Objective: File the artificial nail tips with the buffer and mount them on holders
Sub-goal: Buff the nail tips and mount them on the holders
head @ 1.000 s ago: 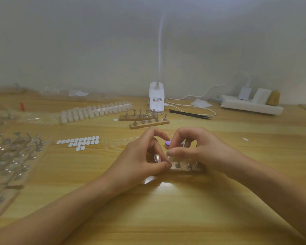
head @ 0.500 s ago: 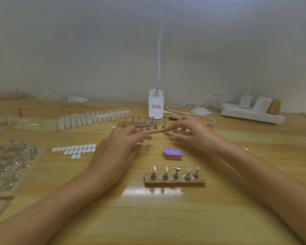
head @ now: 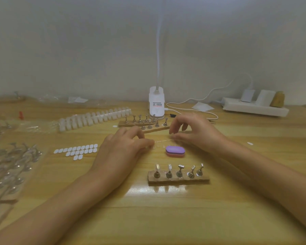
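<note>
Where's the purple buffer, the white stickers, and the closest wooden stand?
purple buffer (head: 175, 150), head view, middle of its top.
white stickers (head: 77, 150), head view, middle of the group.
closest wooden stand (head: 178, 181), head view, its front wooden edge.

Dim, soft, hazy overall; glare patch on table (head: 148, 193) near holders; edges blurred, wide-angle bowed.

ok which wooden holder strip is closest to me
The five-holder strip, lying alone on the near side of the purple buffer. The other two strips sit farther back, beside the white lamp base.
</note>
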The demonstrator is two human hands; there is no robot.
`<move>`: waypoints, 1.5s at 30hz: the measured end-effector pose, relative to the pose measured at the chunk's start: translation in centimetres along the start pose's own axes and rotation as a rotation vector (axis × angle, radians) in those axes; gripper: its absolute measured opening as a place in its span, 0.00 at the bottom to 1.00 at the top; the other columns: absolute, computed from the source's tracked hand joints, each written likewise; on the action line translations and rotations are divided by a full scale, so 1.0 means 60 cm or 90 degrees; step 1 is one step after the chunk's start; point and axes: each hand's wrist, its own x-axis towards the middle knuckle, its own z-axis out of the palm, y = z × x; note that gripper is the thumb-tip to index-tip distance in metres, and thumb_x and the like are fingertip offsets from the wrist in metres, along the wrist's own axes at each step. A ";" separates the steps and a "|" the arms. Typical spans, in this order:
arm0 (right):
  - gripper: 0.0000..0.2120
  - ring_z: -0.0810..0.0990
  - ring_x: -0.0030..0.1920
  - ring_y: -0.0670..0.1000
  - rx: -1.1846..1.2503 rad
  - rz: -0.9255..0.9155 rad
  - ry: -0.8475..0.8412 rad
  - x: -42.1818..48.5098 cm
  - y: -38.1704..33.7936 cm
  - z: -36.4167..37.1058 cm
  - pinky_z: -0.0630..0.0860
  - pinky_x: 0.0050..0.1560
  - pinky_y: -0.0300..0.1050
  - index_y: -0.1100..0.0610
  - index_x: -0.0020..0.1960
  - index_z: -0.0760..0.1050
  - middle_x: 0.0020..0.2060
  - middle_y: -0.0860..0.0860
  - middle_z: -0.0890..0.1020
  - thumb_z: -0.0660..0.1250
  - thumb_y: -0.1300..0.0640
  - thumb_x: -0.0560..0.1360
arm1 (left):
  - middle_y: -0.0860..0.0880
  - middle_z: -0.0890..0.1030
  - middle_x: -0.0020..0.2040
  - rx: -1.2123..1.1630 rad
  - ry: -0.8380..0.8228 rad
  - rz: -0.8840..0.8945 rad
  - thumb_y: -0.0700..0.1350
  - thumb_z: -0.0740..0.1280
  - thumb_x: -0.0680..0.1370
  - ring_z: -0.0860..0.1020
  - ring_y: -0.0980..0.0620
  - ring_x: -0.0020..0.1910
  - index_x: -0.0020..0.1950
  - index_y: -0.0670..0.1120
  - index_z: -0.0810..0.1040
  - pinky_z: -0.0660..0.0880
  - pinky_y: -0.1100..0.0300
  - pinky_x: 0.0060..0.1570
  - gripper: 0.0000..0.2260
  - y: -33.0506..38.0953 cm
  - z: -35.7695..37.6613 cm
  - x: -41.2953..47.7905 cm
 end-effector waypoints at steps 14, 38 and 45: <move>0.06 0.77 0.33 0.39 0.193 0.191 0.084 -0.011 -0.007 -0.017 0.71 0.33 0.31 0.59 0.44 0.76 0.38 0.48 0.81 0.68 0.59 0.79 | 0.58 0.76 0.58 -0.012 -0.012 -0.019 0.48 0.63 0.81 0.73 0.52 0.56 0.66 0.60 0.77 0.65 0.56 0.46 0.15 -0.005 0.004 0.000; 0.12 0.73 0.40 0.38 0.061 0.002 0.017 -0.071 0.005 -0.010 0.66 0.39 0.31 0.47 0.52 0.83 0.45 0.43 0.79 0.77 0.50 0.69 | 0.56 0.85 0.47 -0.810 0.023 -0.209 0.50 0.73 0.69 0.82 0.61 0.45 0.45 0.58 0.84 0.76 0.69 0.38 0.06 0.023 -0.018 0.011; 0.08 0.77 0.43 0.46 -0.051 -0.046 -0.014 -0.074 0.006 -0.003 0.77 0.43 0.50 0.44 0.51 0.79 0.50 0.39 0.77 0.70 0.45 0.73 | 0.55 0.84 0.44 -0.870 0.010 -0.212 0.47 0.74 0.68 0.85 0.53 0.46 0.41 0.54 0.83 0.77 0.68 0.35 0.03 0.024 -0.007 0.007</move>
